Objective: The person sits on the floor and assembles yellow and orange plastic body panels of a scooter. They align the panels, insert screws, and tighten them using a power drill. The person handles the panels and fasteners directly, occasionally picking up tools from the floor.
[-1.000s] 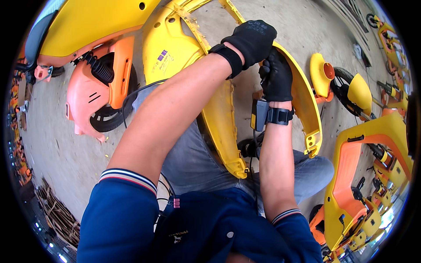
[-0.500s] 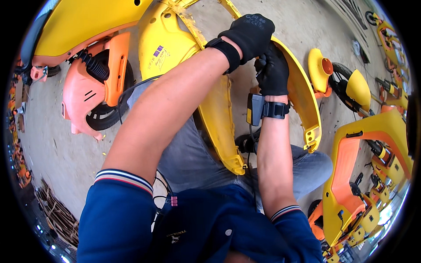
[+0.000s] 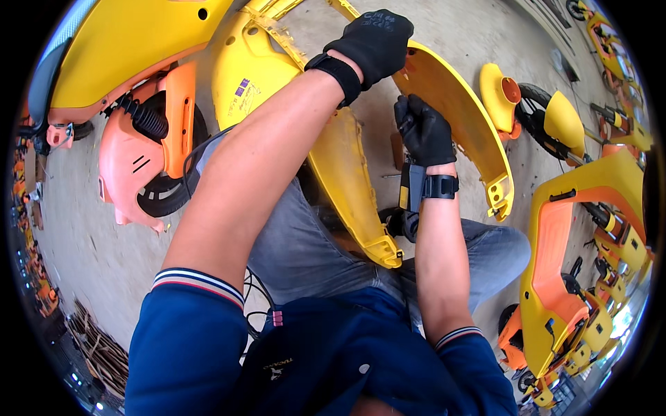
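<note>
A U-shaped yellow scooter body panel (image 3: 340,173) lies across my lap and the floor, its two long arms pointing toward me. My left hand (image 3: 378,47), in a black glove, is closed at the far part of the panel's right arm, and the fingers' underside is hidden. Between the panel's arms, nearer to me, my gloved right hand (image 3: 424,130) is held up with its fingers curled in. Whether something small sits in those fingers I cannot make out. A dark device with a yellow edge (image 3: 413,187) is strapped at my right wrist.
An orange and pink scooter front with a wheel (image 3: 128,159) stands at left, beneath a large yellow panel (image 3: 132,48). On the right are a yellow part with an orange round opening (image 3: 498,93), a tyre (image 3: 538,114) and a yellow-orange scooter frame (image 3: 548,256). Sticks (image 3: 97,347) lie lower left.
My right hand has come away from my left hand and moved down toward me. The left hand stays at the panel, now slightly further left in view.
</note>
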Demonstrator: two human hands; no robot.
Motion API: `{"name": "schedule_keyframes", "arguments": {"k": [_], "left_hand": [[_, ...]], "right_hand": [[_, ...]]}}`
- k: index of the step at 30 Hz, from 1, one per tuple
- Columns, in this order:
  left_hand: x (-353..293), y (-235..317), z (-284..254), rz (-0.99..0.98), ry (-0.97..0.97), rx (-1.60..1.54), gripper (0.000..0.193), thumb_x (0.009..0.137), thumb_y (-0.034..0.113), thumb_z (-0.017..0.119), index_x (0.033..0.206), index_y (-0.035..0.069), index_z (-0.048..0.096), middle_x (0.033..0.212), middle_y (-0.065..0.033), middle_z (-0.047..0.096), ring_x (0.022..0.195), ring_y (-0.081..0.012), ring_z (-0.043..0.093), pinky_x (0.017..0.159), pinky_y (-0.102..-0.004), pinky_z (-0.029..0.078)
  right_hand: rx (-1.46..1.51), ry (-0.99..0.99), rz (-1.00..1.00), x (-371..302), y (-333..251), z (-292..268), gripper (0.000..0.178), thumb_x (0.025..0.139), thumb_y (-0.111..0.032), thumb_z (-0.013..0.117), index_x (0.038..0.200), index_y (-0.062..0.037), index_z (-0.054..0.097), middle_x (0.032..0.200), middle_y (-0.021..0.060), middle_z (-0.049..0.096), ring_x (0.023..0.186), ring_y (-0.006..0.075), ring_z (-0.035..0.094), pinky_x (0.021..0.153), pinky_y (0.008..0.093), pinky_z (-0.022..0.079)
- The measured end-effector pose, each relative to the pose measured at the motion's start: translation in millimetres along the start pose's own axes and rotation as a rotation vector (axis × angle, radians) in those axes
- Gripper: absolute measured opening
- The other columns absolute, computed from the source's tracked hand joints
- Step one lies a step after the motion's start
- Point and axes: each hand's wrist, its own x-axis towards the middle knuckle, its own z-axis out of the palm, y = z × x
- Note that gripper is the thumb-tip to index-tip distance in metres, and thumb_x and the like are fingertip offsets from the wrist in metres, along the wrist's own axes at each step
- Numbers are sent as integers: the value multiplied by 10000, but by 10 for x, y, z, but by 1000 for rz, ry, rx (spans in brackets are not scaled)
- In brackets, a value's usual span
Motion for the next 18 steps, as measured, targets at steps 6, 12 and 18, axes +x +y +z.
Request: {"name": "schedule_keyframes", "arguments": {"k": [6,12,18], "left_hand": [[11,69,46,14,-37,5,139,728,143,689,851,80,684,851,-154,678,854,-328,658,768,-429,527],[0,122,26,14,-19,-27,117,737,143,674,822,63,659,790,-164,658,835,-341,635,742,-439,507],[4,162,-9,-30,-80,-22,104,743,129,668,825,68,657,805,-155,662,830,-340,642,723,-445,514]], "right_hand": [[-437,-3,-48,-281,-104,-105,208,961,-201,554,1042,-14,593,915,85,656,702,137,589,658,228,494],[-709,56,-70,-484,-232,-83,204,933,-262,604,957,-60,626,748,3,618,546,83,482,478,218,388],[-1507,-296,-870,-531,-186,-107,165,934,-134,581,1025,-3,622,876,63,668,791,143,621,649,223,500]]}}
